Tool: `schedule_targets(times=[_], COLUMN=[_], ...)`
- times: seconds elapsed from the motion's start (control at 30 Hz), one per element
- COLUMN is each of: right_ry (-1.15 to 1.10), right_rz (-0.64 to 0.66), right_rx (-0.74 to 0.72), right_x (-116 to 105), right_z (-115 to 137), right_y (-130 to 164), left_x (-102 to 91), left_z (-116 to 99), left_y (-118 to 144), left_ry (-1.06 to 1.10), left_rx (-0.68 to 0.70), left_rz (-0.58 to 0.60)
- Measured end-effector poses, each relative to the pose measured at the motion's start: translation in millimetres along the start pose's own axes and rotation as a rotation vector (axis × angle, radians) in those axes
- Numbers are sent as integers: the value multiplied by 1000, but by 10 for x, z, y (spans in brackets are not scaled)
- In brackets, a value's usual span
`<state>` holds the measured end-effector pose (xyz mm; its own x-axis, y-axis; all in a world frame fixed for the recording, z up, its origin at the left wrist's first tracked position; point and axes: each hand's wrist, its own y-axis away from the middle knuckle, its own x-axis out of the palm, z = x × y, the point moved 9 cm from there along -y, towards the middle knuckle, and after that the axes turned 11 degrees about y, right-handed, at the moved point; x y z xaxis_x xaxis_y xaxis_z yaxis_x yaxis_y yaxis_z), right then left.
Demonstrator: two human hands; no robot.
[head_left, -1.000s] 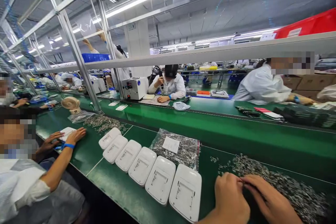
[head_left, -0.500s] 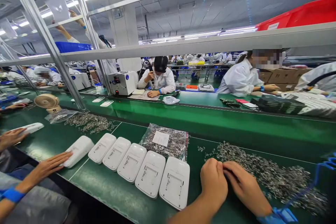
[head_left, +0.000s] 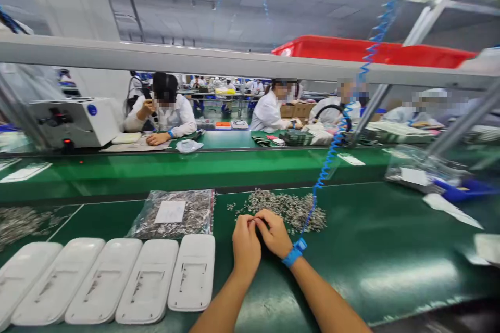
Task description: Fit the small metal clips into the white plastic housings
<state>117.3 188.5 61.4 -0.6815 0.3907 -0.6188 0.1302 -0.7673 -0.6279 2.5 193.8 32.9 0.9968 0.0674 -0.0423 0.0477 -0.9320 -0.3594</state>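
L hand [head_left: 246, 243] & R hand [head_left: 275, 233] meet fingertip to fingertip, fingers curled; can't tell what they pinch. Pile of small metal parts [head_left: 287, 208] lies just beyond them.

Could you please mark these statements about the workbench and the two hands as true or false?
1. The left hand and right hand meet beside the pile of small metal parts. True.
2. The blue wrist strap is on the left wrist. False: it is on the right wrist.
3. The white housings lie in a row left of the hands. True.
4. The bag of parts sits on the red bin. False: it lies on the green mat.
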Motion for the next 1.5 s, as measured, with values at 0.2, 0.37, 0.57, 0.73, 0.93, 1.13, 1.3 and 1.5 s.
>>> schedule_targets(times=[0.2, 0.37, 0.57, 0.73, 0.93, 1.13, 1.3, 1.5], right_ry=[3, 74, 112, 51, 43, 51, 74, 51], right_rz=[46, 42, -26, 52, 79, 11, 71, 124], right_rx=[-47, -143, -171, -163, -122, -106, -103, -95], right_x=[62, 27, -48, 35, 60, -13, 39, 49], right_z=[58, 104, 122, 132, 83, 67, 43, 50], right_y=[23, 24, 24, 33, 40, 38, 58, 73], left_x=[-105, -73, 4, -2, 33, 27, 7, 10], left_z=[91, 92, 91, 129, 119, 106, 101, 102], left_y=[-50, -28, -6, -5, 5, 13, 7, 9], left_ry=[-4, -9, -10, -36, -45, -45, -19, 4], left_rx=[-40, -61, -85, -120, -104, -100, -93, -113], left_rz=[-70, -44, 12, 4, 32, 36, 23, 31])
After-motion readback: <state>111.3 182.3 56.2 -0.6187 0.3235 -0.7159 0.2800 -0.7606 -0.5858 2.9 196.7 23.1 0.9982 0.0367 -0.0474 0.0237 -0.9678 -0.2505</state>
